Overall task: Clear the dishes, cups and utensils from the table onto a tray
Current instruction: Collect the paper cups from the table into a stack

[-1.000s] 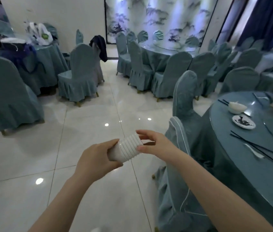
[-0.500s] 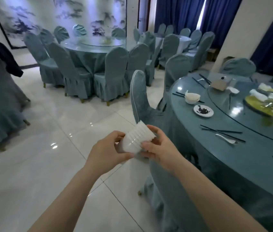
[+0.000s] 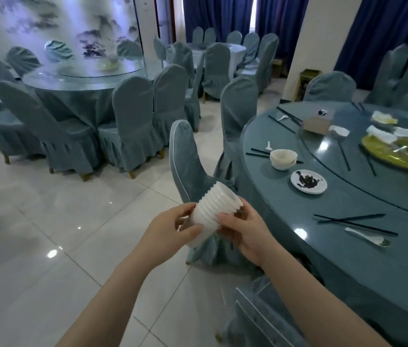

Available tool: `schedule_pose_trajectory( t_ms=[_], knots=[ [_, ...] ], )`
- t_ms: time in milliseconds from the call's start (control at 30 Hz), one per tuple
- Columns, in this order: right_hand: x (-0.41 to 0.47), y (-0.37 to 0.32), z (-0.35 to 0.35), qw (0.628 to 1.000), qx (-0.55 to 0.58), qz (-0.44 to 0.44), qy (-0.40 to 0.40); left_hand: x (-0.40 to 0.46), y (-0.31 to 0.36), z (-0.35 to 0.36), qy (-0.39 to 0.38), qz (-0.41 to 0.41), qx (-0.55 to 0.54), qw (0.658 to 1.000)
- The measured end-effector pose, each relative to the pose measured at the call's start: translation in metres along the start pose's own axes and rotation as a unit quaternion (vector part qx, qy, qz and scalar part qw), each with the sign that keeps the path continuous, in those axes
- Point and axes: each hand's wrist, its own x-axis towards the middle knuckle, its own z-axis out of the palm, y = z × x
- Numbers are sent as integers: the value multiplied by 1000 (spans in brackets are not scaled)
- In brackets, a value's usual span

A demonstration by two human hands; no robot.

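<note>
1. Stack of white cups (image 3: pixel 215 211), nested, ribbed rims, tilted with mouth toward 1 o'clock, held in the air at centre, just off the table (image 3: pixel 348 246) edge, above the floor.
2. Left hand (image 3: pixel 170 236) gripping the stack's base end, fingers curled round it.
3. Right hand (image 3: pixel 245 231) curled round the stack's upper side, thumb on the ribs.
4. On the table at 3 o'clock of the hands: black chopsticks (image 3: pixel 353 220) crossed, white spoon (image 3: pixel 367 237) just beside them.
5. At 1 o'clock: small plate (image 3: pixel 308 181) with dark scraps, stacked white bowls (image 3: pixel 283 159) just behind it.
6. Further at 2 o'clock: turntable (image 3: pixel 343 156) with a yellow-stained platter (image 3: pixel 386 151), crumpled napkins, a tissue box (image 3: pixel 318 122).
7. Covered chair (image 3: pixel 188 159) pushed against the table rim, directly behind the stack.
</note>
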Motion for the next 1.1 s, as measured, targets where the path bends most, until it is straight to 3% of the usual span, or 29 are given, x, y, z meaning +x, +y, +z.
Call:
schedule_pose_trajectory(
  t_ms=[200, 400, 600, 767, 1100],
  knots=[
    [72, -9, -48, 988, -33, -45, 143, 117, -7, 0, -73, 18, -14, 997],
    [119, -16, -103, 942, -5, -96, 322, 232, -9, -2, -165, 66, -70, 982],
    [135, -15, -143, 866, 12, -127, 484, 328, -15, 8, -239, 100, -61, 964],
    [144, -18, -186, 779, -24, -128, 613, 397, -5, 41, -270, 113, -52, 955],
    [191, -40, -302, 677, -131, -53, 722, 523, 11, 134, -288, 97, -42, 952]
  ],
)
